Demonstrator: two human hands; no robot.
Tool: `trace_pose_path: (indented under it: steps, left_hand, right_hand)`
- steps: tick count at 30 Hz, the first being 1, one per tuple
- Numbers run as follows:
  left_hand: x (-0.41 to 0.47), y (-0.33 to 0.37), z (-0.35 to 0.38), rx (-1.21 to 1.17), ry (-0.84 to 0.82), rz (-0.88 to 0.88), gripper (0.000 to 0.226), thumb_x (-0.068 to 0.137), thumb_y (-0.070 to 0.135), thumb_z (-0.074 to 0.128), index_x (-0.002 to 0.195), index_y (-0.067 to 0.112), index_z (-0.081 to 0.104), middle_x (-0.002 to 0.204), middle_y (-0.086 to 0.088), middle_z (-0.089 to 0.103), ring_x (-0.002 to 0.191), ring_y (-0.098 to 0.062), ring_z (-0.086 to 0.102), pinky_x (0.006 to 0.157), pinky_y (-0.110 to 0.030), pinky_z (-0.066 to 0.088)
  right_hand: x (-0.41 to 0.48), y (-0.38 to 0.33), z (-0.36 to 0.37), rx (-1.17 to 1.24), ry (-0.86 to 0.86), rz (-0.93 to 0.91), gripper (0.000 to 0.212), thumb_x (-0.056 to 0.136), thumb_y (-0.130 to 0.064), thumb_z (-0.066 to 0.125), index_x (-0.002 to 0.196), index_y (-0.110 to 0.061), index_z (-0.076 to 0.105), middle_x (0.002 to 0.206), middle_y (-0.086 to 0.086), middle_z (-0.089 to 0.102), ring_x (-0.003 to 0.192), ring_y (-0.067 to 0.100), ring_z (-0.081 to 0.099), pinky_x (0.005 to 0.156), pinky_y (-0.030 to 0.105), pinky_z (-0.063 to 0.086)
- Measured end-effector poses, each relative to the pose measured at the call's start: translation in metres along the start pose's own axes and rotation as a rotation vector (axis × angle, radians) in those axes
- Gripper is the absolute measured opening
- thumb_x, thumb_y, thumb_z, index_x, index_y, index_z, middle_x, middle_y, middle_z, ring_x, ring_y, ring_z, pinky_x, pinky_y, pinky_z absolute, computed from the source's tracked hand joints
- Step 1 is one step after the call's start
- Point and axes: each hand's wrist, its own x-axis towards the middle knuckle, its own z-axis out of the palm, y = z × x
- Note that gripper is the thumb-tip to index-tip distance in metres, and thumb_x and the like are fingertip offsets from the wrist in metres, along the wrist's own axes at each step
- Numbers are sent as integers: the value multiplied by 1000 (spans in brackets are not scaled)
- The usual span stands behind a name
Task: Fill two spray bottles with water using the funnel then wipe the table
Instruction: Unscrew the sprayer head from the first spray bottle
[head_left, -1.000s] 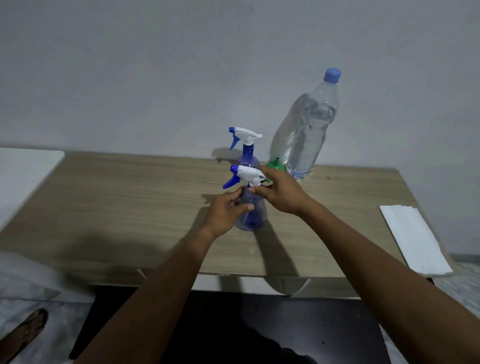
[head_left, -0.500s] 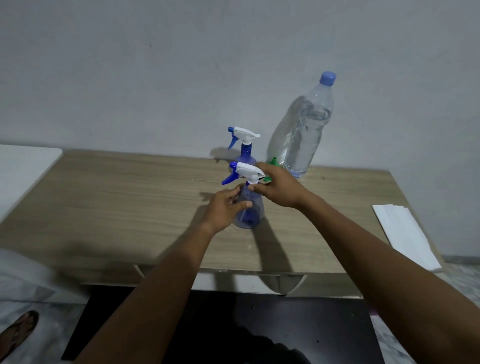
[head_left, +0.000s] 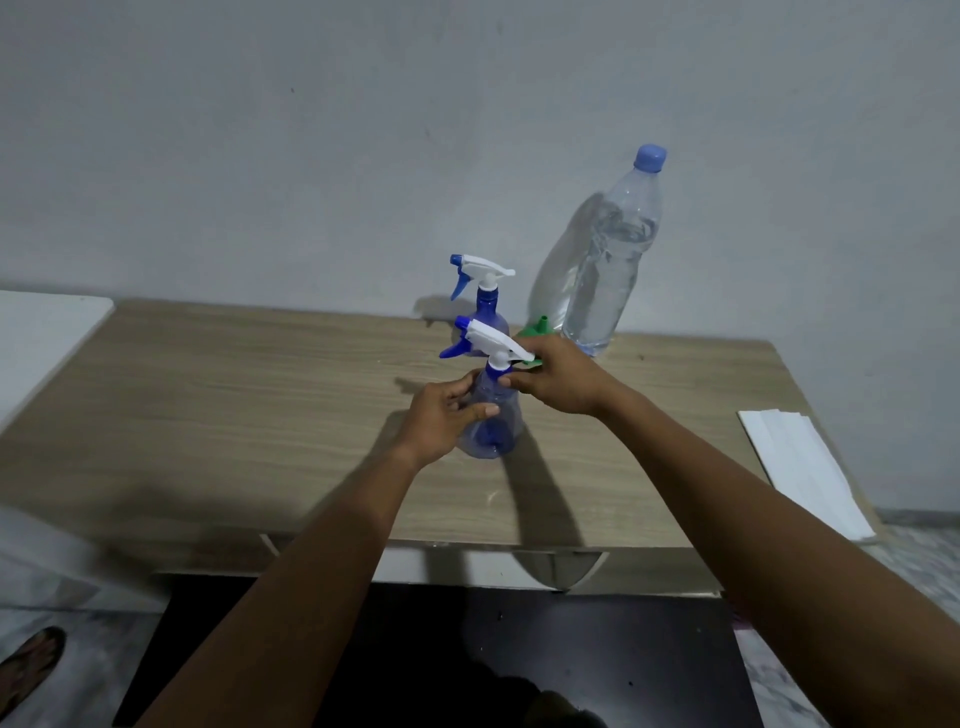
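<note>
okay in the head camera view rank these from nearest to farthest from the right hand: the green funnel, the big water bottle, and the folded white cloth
1. Green funnel: right behind the right hand, partly hidden by it.
2. Big water bottle: farther back, standing by the wall, just beyond the funnel.
3. Folded white cloth: far off at the table's right edge.
</note>
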Motion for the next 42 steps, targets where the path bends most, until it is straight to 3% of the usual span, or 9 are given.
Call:
trace_pose_path:
  steps: [3, 8, 12, 17, 20, 25, 28, 32, 42]
  left_hand:
    - [0, -2, -1, 10, -6, 5, 61, 88, 14, 76, 145, 11, 54, 132, 1, 69, 124, -12, 64, 109, -36, 49]
    - [-1, 0, 3, 34, 16, 11, 53, 88, 11, 75, 140, 16, 60, 125, 2, 72, 117, -9, 67, 100, -25, 52]
    - [2, 0, 2, 9, 21, -7, 58, 89, 13, 75, 144, 13, 55, 130, 2, 70, 120, -9, 65, 104, -27, 51]
    - [2, -1, 2, 13, 25, -5, 59, 88, 13, 76, 143, 11, 55, 129, 1, 71, 120, -10, 66, 107, -33, 51]
    - [1, -1, 3, 10, 36, -6, 58, 88, 14, 76, 143, 14, 57, 127, 2, 72, 120, -10, 66, 108, -34, 50]
    - [-3, -1, 5, 26, 33, -20, 53, 91, 9, 72, 142, 15, 58, 126, 1, 72, 121, -14, 66, 105, -33, 52]
    - [-6, 2, 6, 5, 37, -28, 50, 90, 9, 73, 138, 12, 60, 127, -1, 71, 120, -14, 65, 87, -11, 53]
    - [-9, 7, 4, -17, 38, -4, 52, 91, 6, 71, 141, 11, 56, 128, -1, 68, 109, -5, 66, 78, -4, 49]
    - [-13, 5, -1, -47, 36, 3, 47, 90, 5, 72, 135, 10, 62, 123, -4, 72, 108, -6, 68, 87, -13, 52]
  right_hand:
    - [-3, -3, 2, 21, 42, -19, 25, 86, -24, 79, 109, -19, 72, 95, -6, 71, 84, 2, 63, 74, 21, 45]
    - [1, 0, 16, -42, 197, 9, 45, 76, -50, 83, 103, -18, 68, 90, 1, 71, 81, 20, 64, 70, 36, 51]
    - [3, 0, 18, -29, 178, -33, 39, 83, -39, 80, 114, -18, 69, 99, 1, 73, 87, 19, 65, 75, 33, 52]
    - [-1, 3, 5, 42, 42, -30, 18, 91, -19, 74, 108, -23, 70, 88, -16, 66, 77, -9, 61, 69, 7, 41]
    - [-1, 1, 3, 32, -6, -20, 22, 95, -16, 68, 117, -18, 69, 97, -11, 66, 84, -9, 60, 72, 4, 41]
    - [-3, -1, 8, -6, 87, -35, 31, 87, -38, 76, 109, -20, 65, 95, -1, 70, 86, 17, 64, 73, 31, 49]
    - [0, -4, 16, -42, 177, -7, 45, 83, -47, 78, 110, -17, 57, 95, -1, 67, 83, 19, 62, 71, 33, 50]
    - [1, -7, 15, 52, 137, -17, 35, 86, -31, 79, 109, -13, 60, 101, -2, 67, 91, 12, 63, 76, 24, 52]
    - [0, -15, -1, 203, -78, 18, 31, 95, -8, 67, 120, -23, 58, 106, -10, 66, 96, 3, 66, 76, 20, 56]
